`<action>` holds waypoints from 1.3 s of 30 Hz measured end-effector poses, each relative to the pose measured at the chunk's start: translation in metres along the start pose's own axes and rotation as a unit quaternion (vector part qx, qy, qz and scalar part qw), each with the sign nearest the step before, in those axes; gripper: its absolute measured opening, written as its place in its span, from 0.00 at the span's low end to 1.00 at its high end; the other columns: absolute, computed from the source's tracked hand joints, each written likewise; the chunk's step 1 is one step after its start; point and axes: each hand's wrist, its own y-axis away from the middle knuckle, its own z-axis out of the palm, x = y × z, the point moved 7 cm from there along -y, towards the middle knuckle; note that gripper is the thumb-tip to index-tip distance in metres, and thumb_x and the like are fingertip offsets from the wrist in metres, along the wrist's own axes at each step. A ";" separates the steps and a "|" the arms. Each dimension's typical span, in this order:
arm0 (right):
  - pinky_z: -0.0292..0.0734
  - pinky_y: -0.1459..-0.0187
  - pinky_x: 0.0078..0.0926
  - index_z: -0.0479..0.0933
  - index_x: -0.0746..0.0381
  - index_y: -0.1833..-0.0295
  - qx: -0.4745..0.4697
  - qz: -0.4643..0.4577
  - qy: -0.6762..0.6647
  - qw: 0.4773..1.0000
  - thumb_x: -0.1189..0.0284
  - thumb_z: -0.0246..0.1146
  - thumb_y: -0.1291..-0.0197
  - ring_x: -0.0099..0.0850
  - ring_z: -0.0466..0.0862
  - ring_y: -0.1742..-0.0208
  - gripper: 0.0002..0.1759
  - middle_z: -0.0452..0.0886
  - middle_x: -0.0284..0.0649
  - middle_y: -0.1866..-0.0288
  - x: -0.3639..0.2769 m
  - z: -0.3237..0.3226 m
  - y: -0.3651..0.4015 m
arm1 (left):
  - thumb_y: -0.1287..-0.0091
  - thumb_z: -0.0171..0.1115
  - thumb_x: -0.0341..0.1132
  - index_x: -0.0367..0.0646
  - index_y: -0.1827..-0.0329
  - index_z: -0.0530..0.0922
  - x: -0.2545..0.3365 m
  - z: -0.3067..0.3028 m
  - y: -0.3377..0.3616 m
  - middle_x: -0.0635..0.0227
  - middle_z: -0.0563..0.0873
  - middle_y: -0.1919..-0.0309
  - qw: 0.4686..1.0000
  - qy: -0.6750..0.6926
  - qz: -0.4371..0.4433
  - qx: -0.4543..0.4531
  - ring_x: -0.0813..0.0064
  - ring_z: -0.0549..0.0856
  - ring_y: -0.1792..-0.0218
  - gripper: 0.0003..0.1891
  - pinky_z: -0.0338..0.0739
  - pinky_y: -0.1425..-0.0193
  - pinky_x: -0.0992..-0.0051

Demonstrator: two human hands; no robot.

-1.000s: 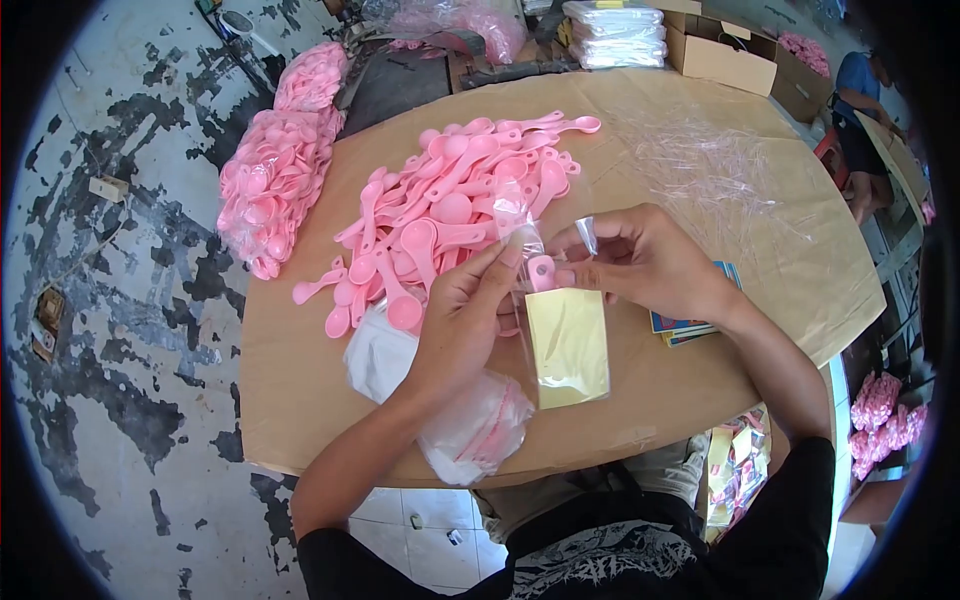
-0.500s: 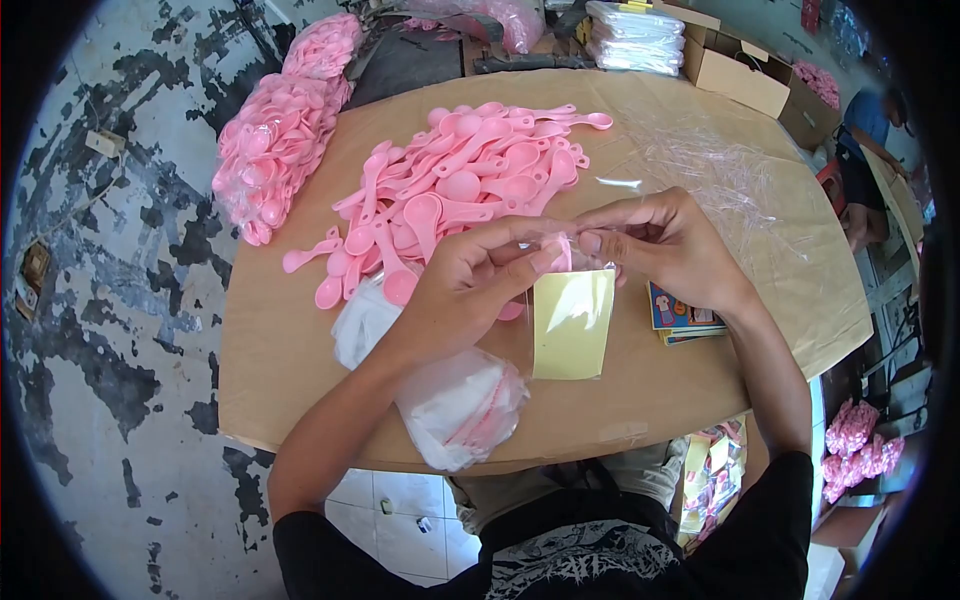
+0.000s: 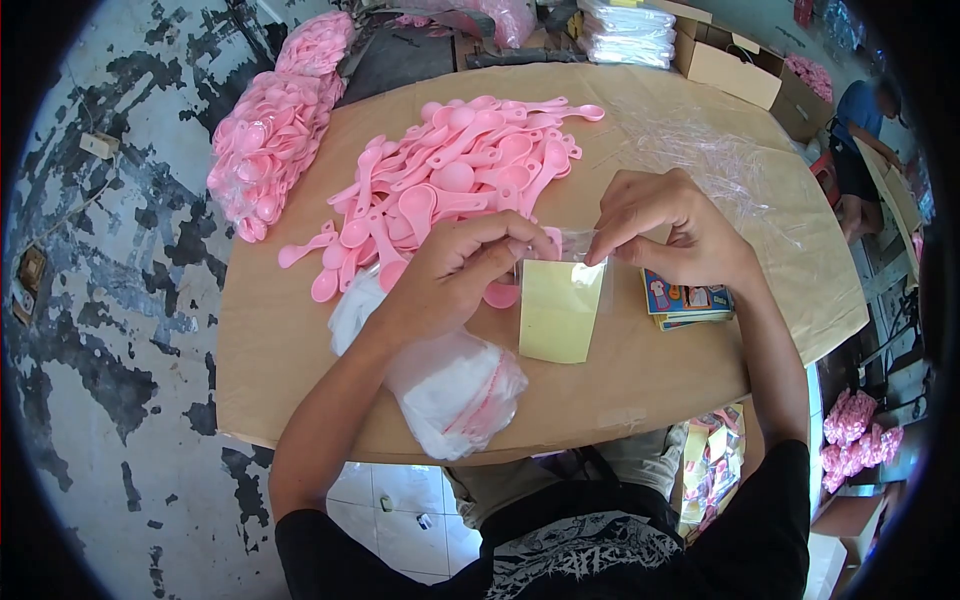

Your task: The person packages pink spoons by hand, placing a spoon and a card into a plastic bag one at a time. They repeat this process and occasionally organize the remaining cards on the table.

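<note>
fingertip work at a glossy edge

adjusting the clear packet [image 3: 577,242] around a flat yellow card [image 3: 558,315] seems in hand — the next move probably calls for light, even tension. left hand [image 3: 455,270], fingers closed, grips the packet beside a pink handle [image 3: 553,240], above the card's left; right hand [image 3: 680,228] curls above its right, grip unclear. rounded plastic spoons [image 3: 455,178] lie beyond it.

Yellow card [image 3: 560,318] in clear bag [image 3: 577,243]

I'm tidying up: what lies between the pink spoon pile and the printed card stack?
In the head view, the right hand and the yellow card in clear plastic are between them.
</note>
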 end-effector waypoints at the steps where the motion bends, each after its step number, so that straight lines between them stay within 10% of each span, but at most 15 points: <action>1: 0.76 0.58 0.28 0.86 0.61 0.62 0.001 0.001 0.001 1.000 0.86 0.60 0.50 0.30 0.82 0.65 0.13 0.87 0.37 0.67 0.001 0.000 0.000 | 0.28 0.50 0.26 0.36 0.54 0.78 -0.001 0.000 0.000 0.67 0.82 0.59 0.998 0.056 -0.024 -0.001 0.81 0.82 0.56 0.08 0.77 0.52 0.80; 8: 0.77 0.56 0.31 0.85 0.62 0.59 0.012 0.025 0.135 0.990 0.86 0.59 0.50 0.30 0.83 0.63 0.15 0.87 0.39 0.65 0.008 -0.012 0.005 | 0.36 0.66 0.26 0.37 0.63 0.73 -0.003 0.006 0.002 0.72 0.77 0.64 0.996 0.030 -0.076 0.017 0.82 0.83 0.62 0.07 0.81 0.58 0.79; 11: 0.78 0.51 0.28 0.84 0.63 0.56 0.121 0.128 -0.074 0.982 0.86 0.60 0.45 0.29 0.85 0.53 0.13 0.87 0.38 0.62 0.003 -0.014 0.004 | 0.39 0.68 0.23 0.38 0.59 0.73 -0.003 0.008 0.003 0.72 0.78 0.63 0.995 0.057 -0.081 0.003 0.80 0.84 0.61 0.12 0.83 0.57 0.77; 17: 0.80 0.59 0.21 0.80 0.65 0.46 0.019 0.232 -0.028 0.972 0.78 0.64 0.38 0.23 0.85 0.63 0.14 0.87 0.39 0.62 -0.019 -0.006 0.007 | 0.37 0.66 0.24 0.37 0.48 0.72 0.024 -0.020 0.002 0.64 0.81 0.59 0.989 0.117 0.057 0.069 0.73 0.86 0.63 0.16 0.83 0.62 0.76; 21: 0.83 0.57 0.21 0.82 0.64 0.49 -0.299 0.214 0.038 0.929 0.78 0.66 0.41 0.29 0.89 0.59 0.14 0.88 0.43 0.60 -0.074 -0.033 0.038 | 0.34 0.64 0.29 0.33 0.49 0.74 0.027 -0.082 0.020 0.64 0.82 0.60 0.985 0.076 0.014 0.154 0.75 0.85 0.69 0.13 0.80 0.67 0.79; 23: 0.83 0.58 0.23 0.82 0.64 0.50 -0.392 0.367 0.077 0.840 0.74 0.70 0.46 0.30 0.89 0.61 0.16 0.88 0.42 0.63 -0.081 -0.039 0.060 | 0.32 0.61 0.27 0.34 0.51 0.75 0.030 -0.101 0.030 0.64 0.84 0.62 0.993 0.007 -0.031 0.114 0.77 0.85 0.72 0.10 0.79 0.70 0.78; 26: 0.78 0.57 0.34 0.82 0.62 0.53 -0.205 0.203 0.324 0.901 0.71 0.71 0.47 0.38 0.85 0.62 0.15 0.86 0.39 0.65 -0.096 -0.025 0.040 | 0.33 0.62 0.28 0.34 0.60 0.81 0.037 -0.099 0.044 0.66 0.86 0.67 0.990 -0.075 -0.120 0.015 0.81 0.83 0.75 0.05 0.76 0.74 0.81; 31: 0.76 0.56 0.41 0.80 0.65 0.52 -0.109 0.105 0.209 0.966 0.63 0.67 0.40 0.44 0.83 0.60 0.17 0.84 0.46 0.63 -0.071 0.067 -0.014 | 0.37 0.69 0.30 0.33 0.56 0.84 0.026 -0.063 0.075 0.64 0.89 0.63 0.919 -0.059 -0.205 -0.331 0.82 0.87 0.66 0.10 0.80 0.63 0.81; 39: 0.75 0.58 0.48 0.77 0.68 0.62 -0.226 0.206 0.080 0.949 0.61 0.61 0.36 0.51 0.83 0.62 0.18 0.81 0.52 0.68 -0.020 0.119 -0.049 | 0.40 0.72 0.33 0.34 0.53 0.84 0.009 -0.033 0.086 0.63 0.89 0.61 0.862 -0.028 -0.274 -0.426 0.80 0.87 0.62 0.15 0.81 0.56 0.80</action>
